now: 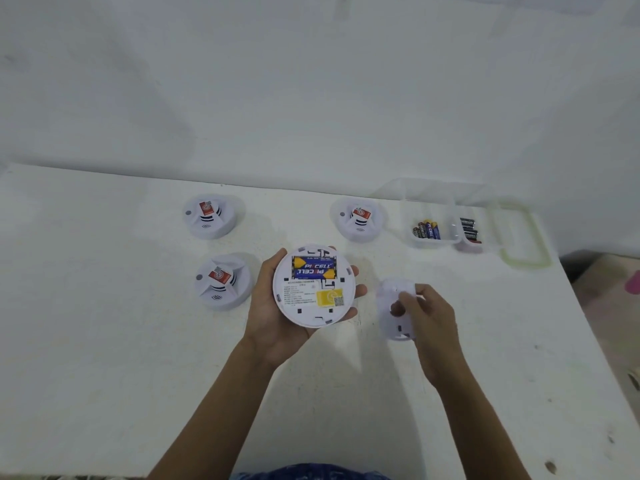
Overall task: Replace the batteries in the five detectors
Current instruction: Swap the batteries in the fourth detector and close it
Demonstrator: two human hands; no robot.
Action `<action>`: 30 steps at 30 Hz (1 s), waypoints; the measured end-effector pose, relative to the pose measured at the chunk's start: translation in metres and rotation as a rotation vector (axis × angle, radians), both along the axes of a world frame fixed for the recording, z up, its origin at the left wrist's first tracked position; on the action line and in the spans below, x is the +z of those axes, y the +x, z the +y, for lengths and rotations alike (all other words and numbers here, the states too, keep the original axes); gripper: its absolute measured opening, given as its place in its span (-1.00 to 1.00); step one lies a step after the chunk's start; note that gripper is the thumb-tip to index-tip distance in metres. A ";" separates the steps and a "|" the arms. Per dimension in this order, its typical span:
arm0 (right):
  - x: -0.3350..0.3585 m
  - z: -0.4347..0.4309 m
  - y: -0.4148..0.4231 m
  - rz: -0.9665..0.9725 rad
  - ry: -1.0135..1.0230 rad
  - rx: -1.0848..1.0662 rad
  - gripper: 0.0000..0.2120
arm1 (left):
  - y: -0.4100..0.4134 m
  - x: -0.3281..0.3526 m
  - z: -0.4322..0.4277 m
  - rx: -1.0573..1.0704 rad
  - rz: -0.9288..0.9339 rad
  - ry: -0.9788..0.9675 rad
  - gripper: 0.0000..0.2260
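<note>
Two batteries (313, 267) sit in the detector (311, 308) my left hand (268, 317) cups; right hand (433, 327) pinches its cover (389, 323), probably refitting next.

Your left fingers (358, 291) hold a smooth white plastic detector (311, 299) with glossy-wrapped batteries (313, 267); your right fingers (408, 302), a white plastic cover (394, 329), over the matt desk (104, 306).

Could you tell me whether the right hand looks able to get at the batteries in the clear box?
Probably yes, once freed: the right hand holds a white cover, but nothing stands on the table between it and the batteries in the open box.
</note>
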State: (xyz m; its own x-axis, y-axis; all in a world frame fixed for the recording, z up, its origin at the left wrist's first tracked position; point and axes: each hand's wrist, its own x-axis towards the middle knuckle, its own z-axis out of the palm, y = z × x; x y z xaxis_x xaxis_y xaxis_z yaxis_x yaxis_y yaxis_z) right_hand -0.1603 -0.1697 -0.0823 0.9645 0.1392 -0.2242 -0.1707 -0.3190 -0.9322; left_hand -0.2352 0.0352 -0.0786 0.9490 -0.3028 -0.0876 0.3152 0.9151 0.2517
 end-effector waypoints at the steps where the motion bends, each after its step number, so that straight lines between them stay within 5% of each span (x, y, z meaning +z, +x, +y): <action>1: -0.008 -0.001 0.000 -0.042 -0.096 0.024 -0.92 | 0.000 -0.001 0.000 -0.010 -0.011 -0.004 -0.45; 11: -0.057 -0.008 0.003 -0.240 -0.631 -0.008 -0.88 | 0.002 -0.010 0.002 -0.071 -0.007 -0.009 -0.45; 15: -0.062 -0.012 0.003 -0.238 -0.735 -0.035 -0.68 | 0.003 -0.008 0.001 -0.078 -0.008 -0.014 -0.44; 20: -0.052 -0.006 0.003 -0.279 -0.694 -0.032 -0.68 | 0.002 -0.006 -0.002 -0.079 -0.034 -0.011 -0.45; 25: 0.005 0.013 -0.003 -0.482 -0.387 0.014 -0.97 | 0.002 -0.004 -0.003 -0.045 -0.001 0.000 -0.47; 30: 0.065 0.035 -0.024 -0.562 -0.198 0.136 -0.95 | 0.001 -0.001 -0.007 0.101 0.009 0.103 -0.48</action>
